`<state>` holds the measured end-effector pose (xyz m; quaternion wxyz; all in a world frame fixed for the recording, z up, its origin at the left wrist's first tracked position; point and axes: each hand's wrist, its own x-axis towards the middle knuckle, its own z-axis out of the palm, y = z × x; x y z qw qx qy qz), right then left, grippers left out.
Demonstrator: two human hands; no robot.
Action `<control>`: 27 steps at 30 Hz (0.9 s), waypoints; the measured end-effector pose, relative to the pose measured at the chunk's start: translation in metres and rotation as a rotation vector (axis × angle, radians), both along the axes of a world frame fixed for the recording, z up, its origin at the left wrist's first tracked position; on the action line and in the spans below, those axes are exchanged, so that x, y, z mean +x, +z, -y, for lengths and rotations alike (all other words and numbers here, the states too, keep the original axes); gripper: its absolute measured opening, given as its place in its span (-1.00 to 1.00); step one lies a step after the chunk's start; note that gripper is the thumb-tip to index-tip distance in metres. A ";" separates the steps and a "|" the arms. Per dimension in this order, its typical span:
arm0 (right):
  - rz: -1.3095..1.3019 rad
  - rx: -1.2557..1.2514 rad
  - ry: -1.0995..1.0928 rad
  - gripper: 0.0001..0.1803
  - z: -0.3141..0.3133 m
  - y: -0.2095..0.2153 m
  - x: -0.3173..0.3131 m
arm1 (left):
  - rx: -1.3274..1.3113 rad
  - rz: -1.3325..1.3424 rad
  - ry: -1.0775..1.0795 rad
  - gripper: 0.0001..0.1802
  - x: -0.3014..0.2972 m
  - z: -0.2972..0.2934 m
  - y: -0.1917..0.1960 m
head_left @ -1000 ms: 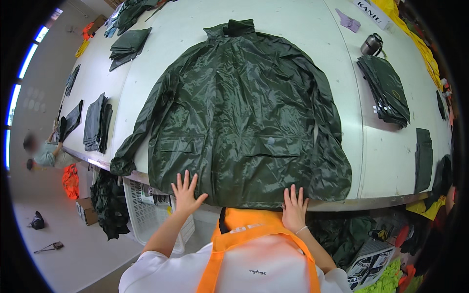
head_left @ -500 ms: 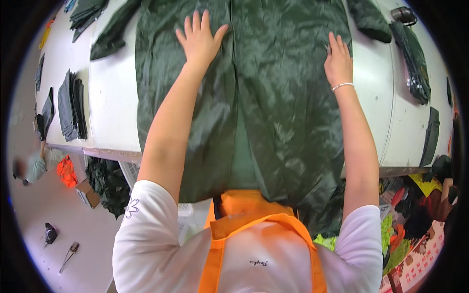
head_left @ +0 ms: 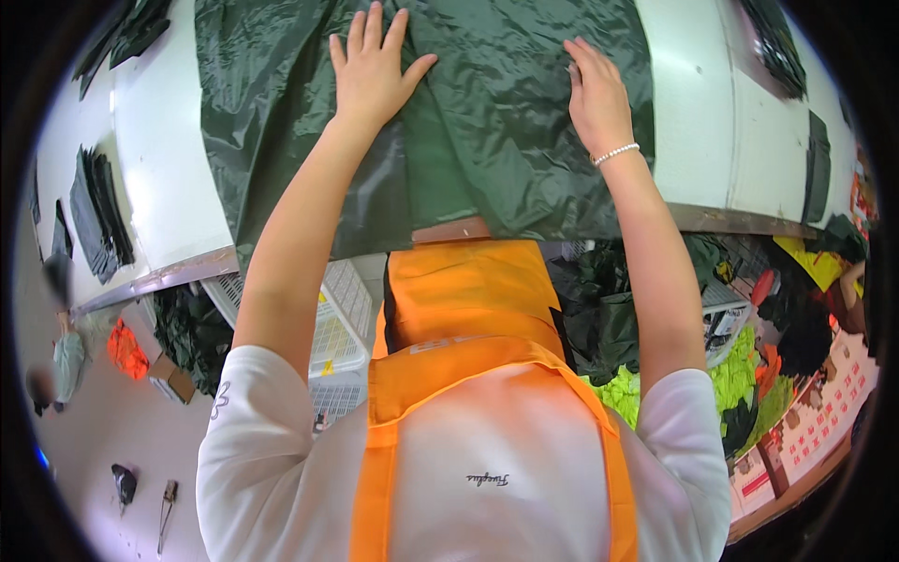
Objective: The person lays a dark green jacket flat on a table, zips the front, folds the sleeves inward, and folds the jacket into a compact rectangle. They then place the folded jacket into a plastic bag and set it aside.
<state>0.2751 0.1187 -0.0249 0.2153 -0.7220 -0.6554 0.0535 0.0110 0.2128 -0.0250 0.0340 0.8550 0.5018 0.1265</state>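
A dark green shiny rain jacket [head_left: 506, 140] lies spread flat on a white table [head_left: 169, 178], its lower hem hanging just over the near edge. My left hand [head_left: 373, 66] rests palm down on the jacket's left front panel, fingers spread. On the right front panel my right hand [head_left: 595, 94] lies flat too, a bead bracelet on its wrist. Neither hand grips the fabric. The upper part of the jacket is out of view.
Folded dark green pieces [head_left: 94, 215] lie on the table's left side, and more [head_left: 819, 169] at the right edge. Below the table stand a white plastic crate [head_left: 332, 328] and heaps of green and yellow-green fabric [head_left: 740, 365]. An orange bundle [head_left: 126, 348] lies on the floor.
Both hands have slid from the jacket's hem far up over its front panels, arms stretched out. My head has leaned over the table, so the jacket's top has left the view.
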 end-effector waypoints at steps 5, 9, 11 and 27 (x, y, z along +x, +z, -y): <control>-0.719 -0.455 -0.276 -0.73 0.099 0.057 -0.011 | -0.268 0.408 -0.475 -0.38 0.019 0.089 0.022; -1.227 -0.462 -0.471 -0.77 0.165 0.036 -0.052 | -0.447 0.436 -0.595 -0.40 0.045 0.136 0.023; -1.400 -0.342 -0.562 -0.66 0.171 0.024 -0.072 | -0.465 0.387 -0.594 -0.43 0.053 0.139 0.023; -0.621 0.100 -0.296 -0.57 0.156 0.074 -0.075 | -0.945 0.691 -0.209 -0.69 0.062 0.102 0.058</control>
